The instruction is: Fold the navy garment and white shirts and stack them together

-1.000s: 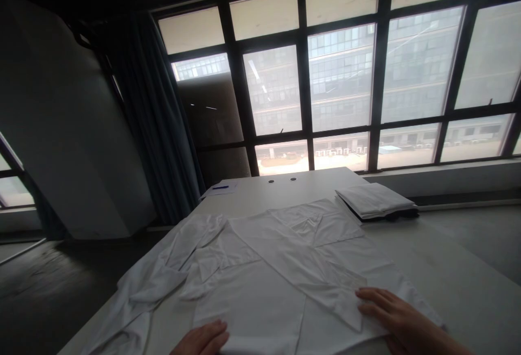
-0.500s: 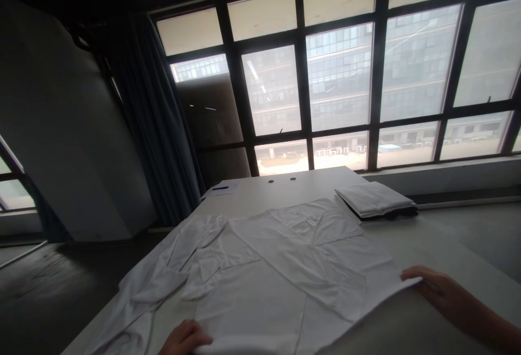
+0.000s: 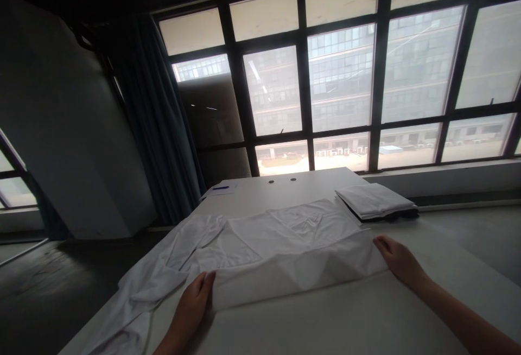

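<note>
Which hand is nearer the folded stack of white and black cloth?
Right. The right hand, gripping the white cloth garment at its right end, is on the near side of the folded stack; the left hand, holding the garment's folded edge, is farther off to the left.

A wide window point(image 3: 272, 89) with a dark frame point(image 3: 305, 83) fills the upper right; a pale building point(image 3: 342, 56) shows through the glass. Left of it hangs a blue curtain point(image 3: 158, 121), and further left stands a thick grey pillar point(image 3: 77, 127) on a dark floor point(image 3: 61, 290). On the far part of a white table point(image 3: 321, 180) are two round, dark fittings point(image 3: 271, 182) and, at the left edge, a blue pen point(image 3: 221, 187) on paper point(image 3: 228, 190). At the right sits a folded stack point(image 3: 374, 199), white over black.
</note>
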{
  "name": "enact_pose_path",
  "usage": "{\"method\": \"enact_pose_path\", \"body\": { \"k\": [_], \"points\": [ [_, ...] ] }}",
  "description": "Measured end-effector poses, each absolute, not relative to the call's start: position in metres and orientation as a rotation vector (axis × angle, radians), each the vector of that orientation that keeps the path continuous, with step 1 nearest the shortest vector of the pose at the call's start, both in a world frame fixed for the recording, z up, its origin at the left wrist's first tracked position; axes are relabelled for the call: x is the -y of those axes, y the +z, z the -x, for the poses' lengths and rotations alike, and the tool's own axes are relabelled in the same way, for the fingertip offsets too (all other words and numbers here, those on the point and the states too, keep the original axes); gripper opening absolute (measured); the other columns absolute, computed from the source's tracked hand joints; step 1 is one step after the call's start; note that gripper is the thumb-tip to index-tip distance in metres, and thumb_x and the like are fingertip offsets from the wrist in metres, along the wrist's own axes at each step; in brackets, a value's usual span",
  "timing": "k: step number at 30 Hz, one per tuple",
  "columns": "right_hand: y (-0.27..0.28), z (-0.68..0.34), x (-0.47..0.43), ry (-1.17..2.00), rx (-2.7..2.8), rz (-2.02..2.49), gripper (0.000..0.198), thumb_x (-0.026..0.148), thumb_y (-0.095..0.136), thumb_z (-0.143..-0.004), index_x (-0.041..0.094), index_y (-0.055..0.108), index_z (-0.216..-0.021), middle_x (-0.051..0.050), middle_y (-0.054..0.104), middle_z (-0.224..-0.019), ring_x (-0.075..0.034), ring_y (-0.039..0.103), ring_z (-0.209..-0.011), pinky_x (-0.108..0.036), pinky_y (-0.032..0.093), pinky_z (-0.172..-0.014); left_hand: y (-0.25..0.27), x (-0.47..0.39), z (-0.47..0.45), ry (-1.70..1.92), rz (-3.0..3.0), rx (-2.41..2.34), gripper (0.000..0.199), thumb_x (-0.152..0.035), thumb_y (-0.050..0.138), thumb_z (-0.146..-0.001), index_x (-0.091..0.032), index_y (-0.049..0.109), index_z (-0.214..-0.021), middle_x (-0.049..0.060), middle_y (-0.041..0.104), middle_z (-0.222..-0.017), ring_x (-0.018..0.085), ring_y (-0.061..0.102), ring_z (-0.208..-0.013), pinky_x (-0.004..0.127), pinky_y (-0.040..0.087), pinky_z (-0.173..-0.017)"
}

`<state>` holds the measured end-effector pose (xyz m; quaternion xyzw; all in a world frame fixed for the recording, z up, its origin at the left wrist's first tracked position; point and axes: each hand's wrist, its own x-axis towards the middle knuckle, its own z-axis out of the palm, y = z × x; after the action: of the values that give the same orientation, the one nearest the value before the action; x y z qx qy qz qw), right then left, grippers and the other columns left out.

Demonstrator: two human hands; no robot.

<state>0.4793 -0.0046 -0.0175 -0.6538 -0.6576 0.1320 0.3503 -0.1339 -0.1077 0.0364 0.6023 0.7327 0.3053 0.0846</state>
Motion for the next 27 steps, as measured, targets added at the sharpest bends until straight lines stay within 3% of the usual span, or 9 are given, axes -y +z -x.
{"method": "enact_pose_path", "body": {
  "k": [7, 13, 27],
  "points": [
    [-0.033, -0.469, -0.008, 0.106, 1.852, 2.023, 0.042, 0.045, 0.030, -0.103, 0.024, 0.066, -0.107, -0.013, 0.077, -0.091, -0.031, 0.073, -0.090, -0.035, 0.046, -0.070, 0.020, 0.102, 0.134, 0.703, -1.873, -2.314, 0.046, -0.058, 0.025, -0.102, -0.026, 0.048, -0.076, 0.003, 0.068, -0.072, 0.025, 0.067, -0.075, 0.029, 0.041, -0.068],
    [-0.031, -0.470, 0.009, 0.079, 1.883, 2.044, 0.040, 0.044, 0.033, -0.103, 0.024, 0.068, -0.106, -0.013, 0.077, -0.093, -0.031, 0.074, -0.090, -0.035, 0.045, -0.070, 0.017, 0.109, 0.141, 0.434, -1.850, -2.475, 0.041, -0.050, 0.023, -0.104, -0.027, 0.052, -0.086, 0.006, 0.074, -0.081, 0.028, 0.072, -0.084, 0.030, 0.041, -0.067],
    [-0.028, -0.469, 0.015, 0.207, 1.905, 2.122, 0.037, 0.047, 0.037, -0.100, 0.023, 0.065, -0.094, -0.013, 0.076, -0.092, -0.033, 0.072, -0.090, -0.037, 0.043, -0.067, 0.026, 0.109, 0.144, 0.170, -1.820, -2.536, 0.042, -0.043, 0.023, -0.106, -0.024, 0.059, -0.094, 0.009, 0.076, -0.087, 0.028, 0.074, -0.089, 0.031, 0.044, -0.070]
  ]
}}
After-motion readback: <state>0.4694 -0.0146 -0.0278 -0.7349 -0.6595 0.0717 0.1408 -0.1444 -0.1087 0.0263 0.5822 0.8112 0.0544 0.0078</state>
